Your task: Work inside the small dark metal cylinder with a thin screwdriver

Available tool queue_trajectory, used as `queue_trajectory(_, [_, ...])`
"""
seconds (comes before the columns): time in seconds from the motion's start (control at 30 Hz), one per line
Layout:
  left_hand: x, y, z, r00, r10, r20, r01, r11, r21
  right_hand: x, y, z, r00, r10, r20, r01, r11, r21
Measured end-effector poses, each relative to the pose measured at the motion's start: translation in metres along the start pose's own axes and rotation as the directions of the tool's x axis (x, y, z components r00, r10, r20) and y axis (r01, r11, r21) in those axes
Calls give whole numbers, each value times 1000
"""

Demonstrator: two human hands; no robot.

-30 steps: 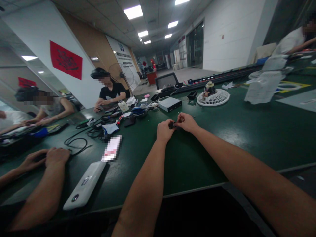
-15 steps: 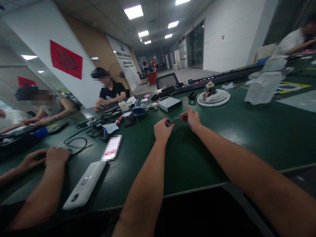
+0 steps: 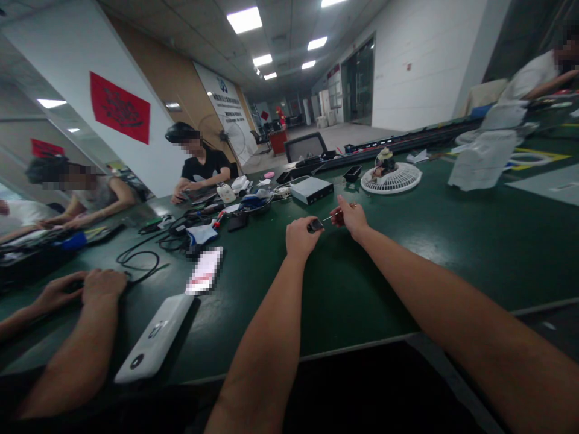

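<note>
My left hand [image 3: 299, 238] is closed round a small dark part [image 3: 315, 225] whose details are too small to make out. In my right hand [image 3: 355, 220] is a screwdriver with a thin metal shaft [image 3: 327, 218] and a reddish handle, most of which the fingers hide. The shaft points left, and its tip meets the dark part or lies right beside it. Both hands are held over the green table [image 3: 371, 283], just in front of a grey metal box [image 3: 312, 189]. Beyond my right hand lies a white round fan grille [image 3: 391, 179] with a motor on it.
Left of my arms are a white device [image 3: 156, 337], a blurred-out phone [image 3: 205, 269] and a neighbour's hands [image 3: 104, 286]. Cables and parts [image 3: 203, 232] clutter the left middle. A black tray [image 3: 352, 174] sits behind the box. White wrapped things [image 3: 482, 160] stand at right.
My left hand and the dark part have moved slightly right, closer to my right hand. The dark part is turned a little. My right hand has barely shifted.
</note>
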State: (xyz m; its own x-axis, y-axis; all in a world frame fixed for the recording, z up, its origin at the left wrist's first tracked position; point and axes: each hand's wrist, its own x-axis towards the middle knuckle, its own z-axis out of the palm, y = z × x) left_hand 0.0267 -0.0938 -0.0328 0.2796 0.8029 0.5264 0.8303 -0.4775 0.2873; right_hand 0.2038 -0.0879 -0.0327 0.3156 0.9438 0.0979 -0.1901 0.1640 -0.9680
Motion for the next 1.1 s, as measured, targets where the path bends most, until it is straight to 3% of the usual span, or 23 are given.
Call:
queue_trajectory(0.17, [-1,-1,0,999,17,-29,-16,1000,4,0,-1,-1,996,45,72,-50,996,71])
queue_trajectory(0.33, [0,0,1,1000,26,-17,-26,1000,13,2,0,-2,1000,23,-9,-23,1000,10])
queue_trajectory(0.5, [0,-2,1,999,29,-25,-29,1000,2,0,-2,-2,994,77,82,-81,995,56])
queue_trajectory(0.7, [0,-1,2,999,36,1,-36,999,5,0,-3,-3,999,23,43,-22,1000,-9])
queue_trajectory(0.87, [0,-1,1,1000,1,-12,-1,1000,-11,1,-4,-4,990,99,102,-103,994,34])
queue_trajectory(1.0, [-1,0,0,1000,15,-2,-15,1000,2,1,-3,-4,994,88,65,-87,996,-25])
queue_trajectory(1.1, [-1,2,-2,1000,7,2,-7,1000,8,0,-2,-4,988,99,121,-101,995,13])
